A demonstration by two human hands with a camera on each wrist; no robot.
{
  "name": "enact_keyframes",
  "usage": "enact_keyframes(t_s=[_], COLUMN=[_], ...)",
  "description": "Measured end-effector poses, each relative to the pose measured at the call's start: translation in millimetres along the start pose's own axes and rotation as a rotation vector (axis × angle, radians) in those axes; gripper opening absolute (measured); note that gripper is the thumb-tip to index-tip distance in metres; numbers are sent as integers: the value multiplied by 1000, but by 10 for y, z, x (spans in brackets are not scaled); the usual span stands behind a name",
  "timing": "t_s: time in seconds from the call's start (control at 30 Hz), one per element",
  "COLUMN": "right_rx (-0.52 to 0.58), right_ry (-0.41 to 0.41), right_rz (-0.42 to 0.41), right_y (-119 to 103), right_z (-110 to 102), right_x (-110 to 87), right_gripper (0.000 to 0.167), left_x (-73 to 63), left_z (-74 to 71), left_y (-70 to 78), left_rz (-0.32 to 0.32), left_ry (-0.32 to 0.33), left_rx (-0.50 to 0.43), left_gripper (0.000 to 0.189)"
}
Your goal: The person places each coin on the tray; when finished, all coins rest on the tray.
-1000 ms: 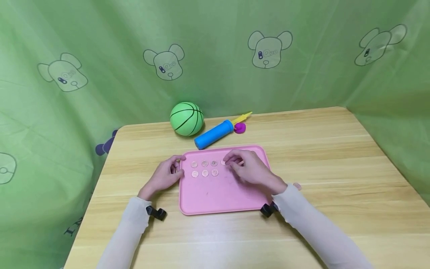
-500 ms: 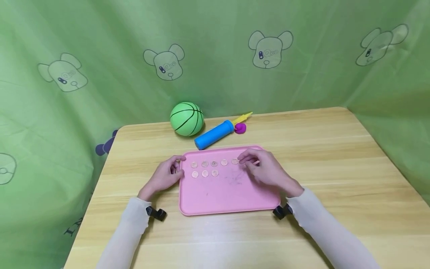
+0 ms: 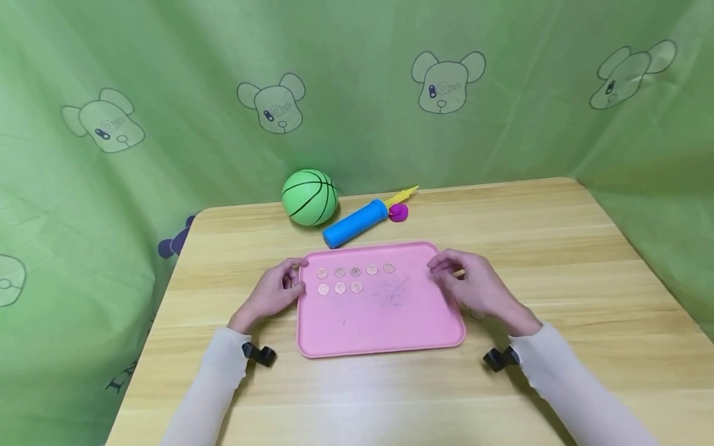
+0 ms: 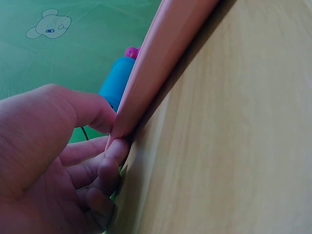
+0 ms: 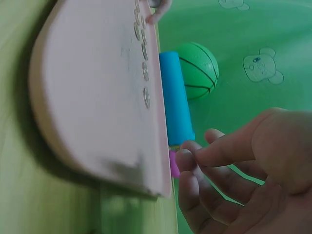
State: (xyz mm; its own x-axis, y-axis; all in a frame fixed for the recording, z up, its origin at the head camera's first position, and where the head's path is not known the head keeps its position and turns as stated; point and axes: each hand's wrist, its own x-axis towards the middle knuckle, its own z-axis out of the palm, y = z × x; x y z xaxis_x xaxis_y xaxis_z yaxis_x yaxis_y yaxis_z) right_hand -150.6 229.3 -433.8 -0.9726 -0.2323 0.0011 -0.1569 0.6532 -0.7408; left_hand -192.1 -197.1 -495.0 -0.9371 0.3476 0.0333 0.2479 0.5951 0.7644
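Observation:
Copper-coloured coins lie flat in two rows on a pink tray (image 3: pixel 385 328). The far row holds several, ending on the right with one coin (image 3: pixel 388 267); the near row has three, such as the middle coin (image 3: pixel 340 288). At the tray's left rim, my left hand (image 3: pixel 273 290) pinches the edge, thumb on one side and fingers on the other, as the left wrist view shows. Over the right rim hovers my right hand (image 3: pixel 471 282), fingers loosely bent. Nothing shows between its thumb and fingertips (image 5: pixel 185 156) in the right wrist view.
Behind the tray are a green ball (image 3: pixel 310 197), a blue hand pump (image 3: pixel 356 224) with a yellow nozzle, and a small purple item (image 3: pixel 398 213). A round edge peeks out on the table (image 3: pixel 530 260) beneath the right wrist. A green curtain (image 3: pixel 357 93) hangs behind.
My right hand has moved right, from the far row to the tray's right rim. The row's last coin, at its fingertips half a second ago, now lies free. The left hand stays put.

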Motion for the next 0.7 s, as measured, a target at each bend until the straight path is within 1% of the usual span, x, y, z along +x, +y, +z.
enact_keyframes(t_s=[0.17, 0.33, 0.47, 0.7], right_rx=[-12, -11, -34, -54], right_ry=[12, -8, -20, -53], right_rz=[-18, -59, -83, -83], right_y=[129, 244, 345, 531], right_z=[-103, -226, -321, -413], right_x=[-88, -154, -226, -348], right_gripper=[25, 25, 27, 33], left_x=[9, 16, 10, -5], left_z=[5, -14, -12, -10], left_y=[-3, 16, 29, 43], left_rz=[1, -2, -5, -22], left_ry=[0, 1, -3, -5], left_rx=[6, 13, 10, 2], left_gripper=[49, 50, 50, 50])
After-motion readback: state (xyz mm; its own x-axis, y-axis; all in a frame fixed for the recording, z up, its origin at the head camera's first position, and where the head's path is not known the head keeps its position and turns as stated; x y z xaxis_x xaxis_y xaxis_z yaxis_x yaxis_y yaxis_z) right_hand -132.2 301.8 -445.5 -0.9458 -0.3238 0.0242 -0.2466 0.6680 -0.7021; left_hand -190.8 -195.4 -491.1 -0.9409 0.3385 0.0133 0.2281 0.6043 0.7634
